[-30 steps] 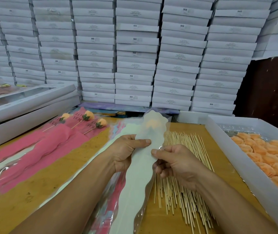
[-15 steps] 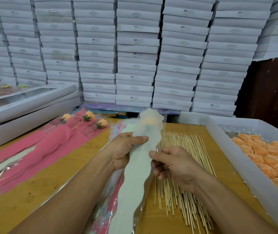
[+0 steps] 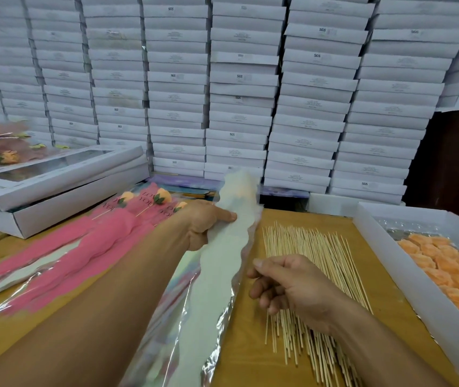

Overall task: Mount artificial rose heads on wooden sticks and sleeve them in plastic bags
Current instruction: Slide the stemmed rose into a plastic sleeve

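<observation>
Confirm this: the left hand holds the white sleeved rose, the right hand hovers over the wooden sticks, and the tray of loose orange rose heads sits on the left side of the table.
One detail is wrong. The tray of loose orange rose heads sits on the right side of the table, not the left, as the head view shows. The rest holds: the left hand holds the white sleeved rose, and the right hand hovers over the wooden sticks.

Pale white, wavy-edged sleeve (image 3: 217,263) with a faint orange rose head (image 3: 243,191) showing through. Pink sleeves (image 3: 83,247) printed with dark lettering. Orange rose heads (image 3: 451,272) in a white tray (image 3: 407,277). Light tan sticks (image 3: 312,247) on a yellow-brown table (image 3: 250,331). White stacked boxes (image 3: 239,93).
</observation>
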A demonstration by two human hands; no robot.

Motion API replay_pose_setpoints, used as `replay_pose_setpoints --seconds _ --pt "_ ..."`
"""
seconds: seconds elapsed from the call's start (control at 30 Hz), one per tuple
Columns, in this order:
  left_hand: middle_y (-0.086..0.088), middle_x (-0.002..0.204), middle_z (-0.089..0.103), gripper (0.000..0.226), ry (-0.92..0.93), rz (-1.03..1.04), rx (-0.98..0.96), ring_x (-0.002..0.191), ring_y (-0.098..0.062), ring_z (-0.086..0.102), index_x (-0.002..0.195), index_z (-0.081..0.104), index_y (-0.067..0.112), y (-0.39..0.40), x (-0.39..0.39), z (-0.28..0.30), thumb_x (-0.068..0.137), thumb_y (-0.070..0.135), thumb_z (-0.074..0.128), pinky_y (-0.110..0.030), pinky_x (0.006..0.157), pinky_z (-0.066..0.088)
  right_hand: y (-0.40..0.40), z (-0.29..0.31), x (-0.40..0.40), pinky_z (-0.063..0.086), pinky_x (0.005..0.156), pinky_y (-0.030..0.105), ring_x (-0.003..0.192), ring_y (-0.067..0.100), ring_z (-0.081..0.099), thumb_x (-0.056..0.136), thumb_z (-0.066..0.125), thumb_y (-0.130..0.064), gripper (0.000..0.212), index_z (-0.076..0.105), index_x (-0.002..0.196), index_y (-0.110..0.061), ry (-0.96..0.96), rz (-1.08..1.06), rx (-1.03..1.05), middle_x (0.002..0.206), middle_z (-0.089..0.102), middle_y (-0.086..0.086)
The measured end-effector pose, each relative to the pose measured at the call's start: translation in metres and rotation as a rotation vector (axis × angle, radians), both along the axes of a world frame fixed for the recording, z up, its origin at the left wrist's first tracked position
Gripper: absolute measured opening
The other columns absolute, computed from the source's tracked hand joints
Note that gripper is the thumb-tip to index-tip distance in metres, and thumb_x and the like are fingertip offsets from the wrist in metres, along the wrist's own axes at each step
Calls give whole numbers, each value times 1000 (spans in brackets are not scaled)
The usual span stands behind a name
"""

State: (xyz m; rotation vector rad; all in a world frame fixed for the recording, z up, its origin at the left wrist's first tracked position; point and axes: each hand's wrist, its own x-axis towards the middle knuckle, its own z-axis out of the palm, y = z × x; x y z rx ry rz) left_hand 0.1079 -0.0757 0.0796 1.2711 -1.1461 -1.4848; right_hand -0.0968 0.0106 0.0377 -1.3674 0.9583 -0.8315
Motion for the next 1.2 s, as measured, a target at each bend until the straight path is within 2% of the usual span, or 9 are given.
replay_pose_setpoints --seconds 0.2,0.27,0.47,0.57,0.7,0.8,0.9,1.03,1.2 --pt "-17 92 71 11 29 53 51 73 -30 68 105 64 0 -9 18 -2 98 1 55 -45 69 56 1 -4 3 50 49 25 58 19 63 100 61 -22 24 71 100 0 212 29 -5 76 73 13" --pt "-15 83 74 10 25 84 64 65 -28 71 101 65 0 -12 29 -5 98 2 56 -40 59 60 1 -5 3 50 50 25 59 19 63 99 62 -23 24 71 99 -1 243 35 -15 76 73 12" --pt "-15 76 75 9 -109 168 101 58 -25 72 98 66 1 -21 88 -9 97 5 59 -40 60 60 1 -4 2 50 49 25 57 18 63 99 63 -23 24 71 98 -1 252 39 -24 76 73 13" --pt "-18 74 74 9 -227 210 94 53 -27 70 97 66 -2 -24 120 -4 95 4 61 -40 48 59 1 -5 4 49 48 24 56 17 63 99 63 -23 24 71 99 0 265 42 -23 74 72 12" --pt "-19 77 74 27 -383 214 56 52 -28 70 121 60 -4 -24 149 0 97 6 60 -41 49 60 2 -4 5 49 49 25 56 17 62 100 61 -22 24 70 100 1 285 52 -25 73 72 11" --pt "-18 77 73 46 -412 266 28 50 -29 69 136 48 12 -28 158 -4 94 5 66 -40 44 57 3 -4 5 49 49 24 56 17 61 100 61 -22 25 70 101 1 287 56 -21 73 72 11" --pt "-23 88 74 37 -497 301 57 64 -34 70 124 53 2 -32 162 -14 91 5 70 -50 66 62 3 -4 5 49 48 24 55 16 61 100 61 -21 25 69 102 2 291 52 -20 73 71 11" --pt "-27 116 67 44 -678 331 30 105 -43 66 121 62 -5 -34 164 -21 84 12 79 -56 96 53 3 -5 5 49 48 23 54 16 61 100 61 -21 25 69 102 2 293 46 -17 72 71 10" --pt "-25 119 66 45 -756 336 17 111 -42 63 120 63 -4 -38 168 -26 82 13 81 -54 100 51 1 -5 5 49 48 24 55 16 61 99 62 -23 26 70 101 2 290 48 -15 72 71 10"
